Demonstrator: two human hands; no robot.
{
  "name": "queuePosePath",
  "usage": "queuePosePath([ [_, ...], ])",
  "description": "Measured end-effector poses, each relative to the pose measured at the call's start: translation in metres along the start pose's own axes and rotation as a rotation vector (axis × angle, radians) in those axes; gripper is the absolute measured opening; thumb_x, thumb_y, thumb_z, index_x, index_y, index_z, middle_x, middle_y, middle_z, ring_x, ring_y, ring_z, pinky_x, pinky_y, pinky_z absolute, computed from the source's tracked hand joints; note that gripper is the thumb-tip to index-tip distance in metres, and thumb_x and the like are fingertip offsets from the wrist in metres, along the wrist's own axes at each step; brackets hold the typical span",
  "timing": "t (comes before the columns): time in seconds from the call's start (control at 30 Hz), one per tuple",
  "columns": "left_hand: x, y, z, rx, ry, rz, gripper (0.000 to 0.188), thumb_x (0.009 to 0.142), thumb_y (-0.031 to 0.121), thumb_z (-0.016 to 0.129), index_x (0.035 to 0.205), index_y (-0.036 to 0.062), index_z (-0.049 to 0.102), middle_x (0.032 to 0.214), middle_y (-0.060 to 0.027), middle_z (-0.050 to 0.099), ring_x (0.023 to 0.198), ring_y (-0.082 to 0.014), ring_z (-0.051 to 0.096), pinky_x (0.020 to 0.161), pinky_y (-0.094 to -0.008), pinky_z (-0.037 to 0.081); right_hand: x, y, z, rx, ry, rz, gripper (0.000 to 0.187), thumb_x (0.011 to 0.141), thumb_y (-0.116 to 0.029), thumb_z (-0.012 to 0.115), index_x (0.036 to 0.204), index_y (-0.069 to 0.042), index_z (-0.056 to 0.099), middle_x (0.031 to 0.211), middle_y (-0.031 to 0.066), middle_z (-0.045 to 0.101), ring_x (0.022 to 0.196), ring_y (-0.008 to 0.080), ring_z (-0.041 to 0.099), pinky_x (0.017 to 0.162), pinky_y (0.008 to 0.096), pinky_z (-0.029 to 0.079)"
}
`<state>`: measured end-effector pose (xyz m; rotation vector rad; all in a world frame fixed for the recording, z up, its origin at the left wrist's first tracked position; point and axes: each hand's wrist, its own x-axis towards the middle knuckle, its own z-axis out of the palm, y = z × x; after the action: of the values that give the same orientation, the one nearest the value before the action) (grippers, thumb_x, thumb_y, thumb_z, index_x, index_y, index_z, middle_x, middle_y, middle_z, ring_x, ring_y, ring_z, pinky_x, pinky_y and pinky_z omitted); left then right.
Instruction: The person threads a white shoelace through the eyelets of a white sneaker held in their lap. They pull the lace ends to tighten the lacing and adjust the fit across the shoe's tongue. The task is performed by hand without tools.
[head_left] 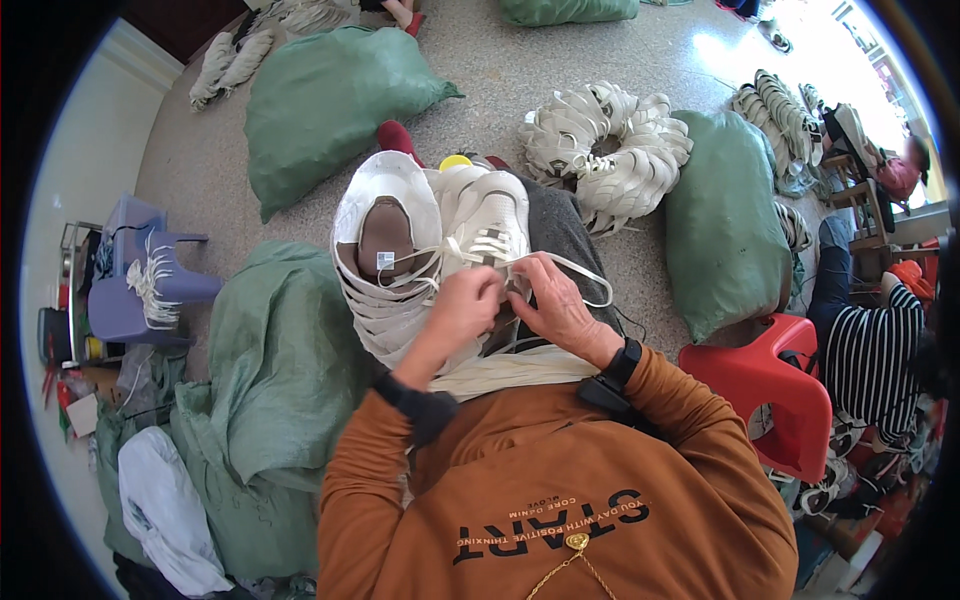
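Note:
A white sneaker (497, 212) lies in front of me, its toe pointing away and white laces crossing its tongue. Over its lacing area, my left hand (466, 308) has its fingers pinched on the white shoelace (455, 248). Close beside it, my right hand (556, 306) is closed at the lace holes, and a loop of lace runs out to its right. The fingertips partly hide the lace ends. Left of the sneaker stands a nested stack of white shoe uppers (350, 215), the top one showing a brown insole (385, 240). A bundle of pale laces (515, 373) lies across my lap.
Green sacks (335, 105) lie ahead, at the left and at the right (722, 220). A ring of shoe uppers (600, 150) sits on the floor. A red stool (770, 385) stands right, near a person in stripes (875, 350); a purple chair (135, 300) holds laces.

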<state>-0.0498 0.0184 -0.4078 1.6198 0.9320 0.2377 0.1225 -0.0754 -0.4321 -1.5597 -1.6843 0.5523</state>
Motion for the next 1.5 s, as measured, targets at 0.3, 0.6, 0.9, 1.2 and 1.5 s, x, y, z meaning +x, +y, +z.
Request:
queuePosePath([
  [0.3,-0.078,0.000,-0.073,0.086,-0.063,-0.100,0.012,0.097,0.010,0.061,0.097,0.0001,0.067,0.073,-0.0003,0.060,0.062,-0.0082,0.057,0.058,-0.0239,0.047,0.016,-0.008,-0.012,-0.065,0.095,-0.017,0.023,0.085,-0.006,0.070,0.105,-0.003,0.059,0.108,0.0145,0.056,0.095,0.0336,0.058,0.081,0.0411,0.048],
  [0.6,-0.041,0.012,-0.048,-0.056,0.162,0.319,0.010,0.096,0.005,0.059,0.098,-0.0008,0.066,0.107,-0.0068,0.066,0.097,-0.0109,0.061,0.081,-0.0255,0.051,0.025,0.006,-0.020,0.461,-0.177,0.315,0.013,0.090,-0.011,0.069,0.095,-0.003,0.059,0.088,0.0116,0.062,0.079,0.0328,0.059,0.071,0.0382,0.049],
  [0.9,0.014,0.013,-0.019,-1.112,-0.025,0.159,0.010,0.097,0.008,0.060,0.103,0.0033,0.066,0.101,-0.0130,0.069,0.091,-0.0185,0.062,0.087,-0.0330,0.050,0.022,-0.011,-0.006,-0.127,-0.034,0.041,0.023,0.083,-0.019,0.074,0.085,-0.003,0.057,0.086,0.0149,0.058,0.082,0.0388,0.062,0.070,0.0488,0.048],
  [1.2,-0.138,-0.011,-0.158,-1.233,0.411,0.280,0.006,0.099,0.008,0.058,0.098,0.0028,0.059,0.087,-0.0053,0.054,0.063,-0.0108,0.042,0.062,-0.0275,0.036,0.018,-0.001,-0.008,-0.126,0.058,-0.050,0.019,0.080,-0.013,0.073,0.080,-0.003,0.057,0.094,0.0139,0.056,0.093,0.0354,0.055,0.081,0.0438,0.044],
  [1.5,-0.193,-0.009,-0.145,-0.333,0.212,-0.295,0.013,0.094,0.013,0.065,0.090,0.0002,0.063,0.100,-0.0062,0.065,0.082,-0.0131,0.064,0.075,-0.0261,0.051,0.017,-0.005,-0.006,0.000,0.026,0.082,0.034,0.082,-0.016,0.074,0.107,-0.002,0.056,0.102,0.0162,0.057,0.096,0.0381,0.057,0.083,0.0451,0.047],
])
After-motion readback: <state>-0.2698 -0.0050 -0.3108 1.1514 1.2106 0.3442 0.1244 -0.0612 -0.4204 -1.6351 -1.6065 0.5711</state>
